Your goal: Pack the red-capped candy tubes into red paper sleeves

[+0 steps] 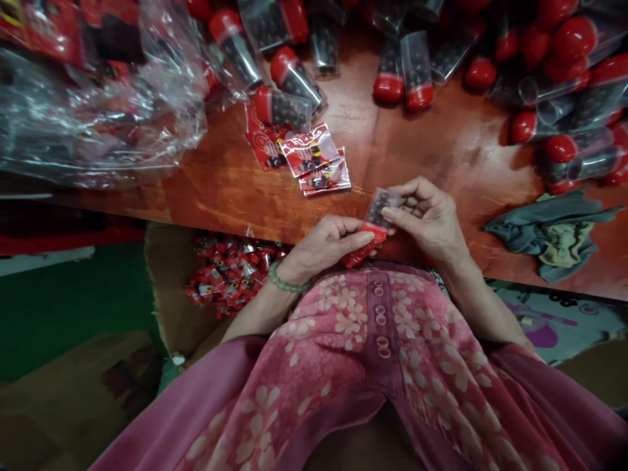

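Close to the table's front edge, both hands grip a clear tube of dark balls [377, 208]. My left hand [331, 241] has its thumb on the lower end, where a shiny red wrapper [363, 252] covers it; whether a cap lies underneath is hidden. Thumb and fingers of my right hand [428, 214] pinch the clear upper end. Ahead of the left hand lies a small pile of flat printed red wrappers [314, 157]. A red-capped tube [282, 106] rests against the pile's far edge.
Many red-capped tubes [572, 85] crowd the back and right of the wooden table [392, 150]. A clear plastic bag [103, 118] covers the left. A crumpled grey-green cloth [554, 232] lies right. Below the edge, a cardboard box [169, 294] holds small red packets [233, 275].
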The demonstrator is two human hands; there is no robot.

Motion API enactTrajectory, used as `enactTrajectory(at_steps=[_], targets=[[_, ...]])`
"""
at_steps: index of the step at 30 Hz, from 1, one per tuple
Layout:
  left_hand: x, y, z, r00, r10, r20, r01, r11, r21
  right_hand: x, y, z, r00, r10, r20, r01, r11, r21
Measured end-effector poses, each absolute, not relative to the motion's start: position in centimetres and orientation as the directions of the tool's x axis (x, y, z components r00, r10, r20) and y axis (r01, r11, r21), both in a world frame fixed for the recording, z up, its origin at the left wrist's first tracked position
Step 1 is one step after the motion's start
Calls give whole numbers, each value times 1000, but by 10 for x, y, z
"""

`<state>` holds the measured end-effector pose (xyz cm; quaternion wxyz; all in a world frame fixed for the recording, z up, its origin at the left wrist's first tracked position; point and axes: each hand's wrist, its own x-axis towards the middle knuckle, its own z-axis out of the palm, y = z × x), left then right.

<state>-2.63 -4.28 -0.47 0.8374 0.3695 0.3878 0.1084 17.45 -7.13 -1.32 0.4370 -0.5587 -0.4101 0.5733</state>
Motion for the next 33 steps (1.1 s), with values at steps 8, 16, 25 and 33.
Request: enactTrajectory(at_steps=[8,16,25,33], targets=[[-22,-43,-5,600,466,-649,109,757,645,167,-73,-12,94,990,-105,92,-113,-989],[-24,-36,-10,716,350,-605,87,814,574,177,-64,-8,13,966,-257,-23,-256,-966],[-22,-44,-6,614,426,-665,27,830,557,169,-69,-9,36,966,-257,-70,-254,-965],[-19,-51,-10,625,437,-647,16,821,570,165,-79,-12,54,977,-208,-38,-206,-978]])
